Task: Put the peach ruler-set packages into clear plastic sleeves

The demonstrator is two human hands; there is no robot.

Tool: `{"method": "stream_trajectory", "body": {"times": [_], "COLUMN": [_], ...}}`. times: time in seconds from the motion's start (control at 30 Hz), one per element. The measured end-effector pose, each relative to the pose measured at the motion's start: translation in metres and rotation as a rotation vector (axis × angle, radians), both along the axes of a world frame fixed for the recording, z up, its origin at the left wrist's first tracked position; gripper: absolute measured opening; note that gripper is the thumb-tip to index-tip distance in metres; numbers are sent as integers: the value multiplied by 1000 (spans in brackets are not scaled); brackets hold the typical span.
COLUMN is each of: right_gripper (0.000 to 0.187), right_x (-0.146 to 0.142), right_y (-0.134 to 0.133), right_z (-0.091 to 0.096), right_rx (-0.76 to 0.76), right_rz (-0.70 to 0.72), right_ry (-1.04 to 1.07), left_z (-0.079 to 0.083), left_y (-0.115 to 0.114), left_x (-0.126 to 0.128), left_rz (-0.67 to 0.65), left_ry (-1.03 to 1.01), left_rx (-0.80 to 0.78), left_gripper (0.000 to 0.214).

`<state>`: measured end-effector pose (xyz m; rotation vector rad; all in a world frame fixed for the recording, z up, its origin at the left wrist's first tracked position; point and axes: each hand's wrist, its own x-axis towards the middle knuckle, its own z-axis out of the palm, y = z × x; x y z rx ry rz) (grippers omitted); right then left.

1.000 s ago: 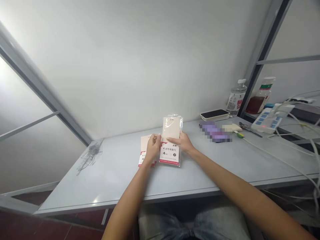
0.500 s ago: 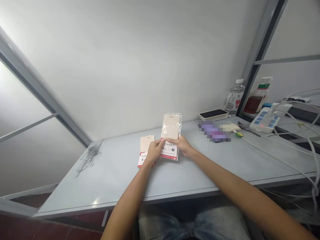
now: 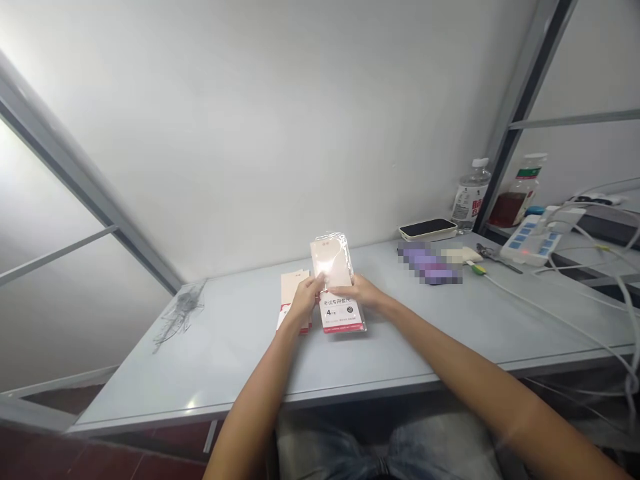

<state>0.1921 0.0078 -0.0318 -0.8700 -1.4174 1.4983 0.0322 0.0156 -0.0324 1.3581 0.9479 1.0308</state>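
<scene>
A flat ruler set packet [image 3: 343, 317], pale pink and white with a red lower strip in a clear glossy sleeve, is held up slightly over the table. My left hand [image 3: 305, 298] is closed on its left edge, thumb on the front. From the other side my right hand [image 3: 366, 292] grips the right edge, with its thumb across the middle of the face. Fingers behind the packet are hidden. Further packets of the same look [image 3: 293, 283] lie stacked on the table to the left, partly covered by my left hand and wrist.
The grey table [image 3: 240, 353] meets the wall. At the right are a phone [image 3: 429, 229], a blurred purple item [image 3: 427, 263], a clear bottle [image 3: 470, 197], a jar of dark liquid [image 3: 515, 197], and a power strip [image 3: 531, 239] with trailing cables. Dark scribbles [image 3: 181, 310] mark the left side.
The held packet has shifted a little left and toward me, and its tilt has changed, with light glaring on its sleeve. Both hands keep hold of it; the stacked packets stay put.
</scene>
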Motion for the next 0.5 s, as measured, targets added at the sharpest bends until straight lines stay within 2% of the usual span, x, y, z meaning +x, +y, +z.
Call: {"method": "stream_trajectory", "body": {"times": [0.5], "right_gripper": [28], "right_x": [-1], "right_y": [0], "right_z": [-1], "right_rx": [44], "right_rz": [1], "right_ry": [-55], "left_z": [0], "left_y": [4], "left_x": [-4], "left_rz": [59], "left_ry": [13], "left_rx": [-67], "left_gripper": [36]}}
